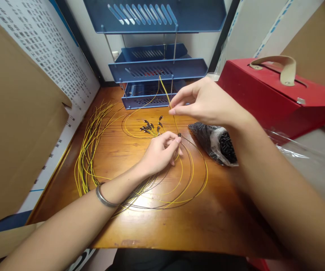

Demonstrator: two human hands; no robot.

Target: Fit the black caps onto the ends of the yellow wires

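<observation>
Between the thumb and fingers of my left hand (164,150) a small black fitting (179,134) is pinched, low over the wooden table. Above it my right hand (200,99) pinches a thin yellow wire (164,87), which runs down to the black fitting and bends over at its top. Just behind my left hand lies a cluster of yellow wires with black ends (148,128). Loops of yellow and dark wire (192,169) spread to the right of and below my left hand. A larger bundle of yellow and black wires (87,150) curves along the table's left side.
A plastic bag of small black parts (227,146) lies open by my right forearm. The red box (266,98) with a beige handle stands at the right. Blue tiered trays (158,69) rise at the back. Cardboard (18,113) borders the wooden table (196,229) on the left.
</observation>
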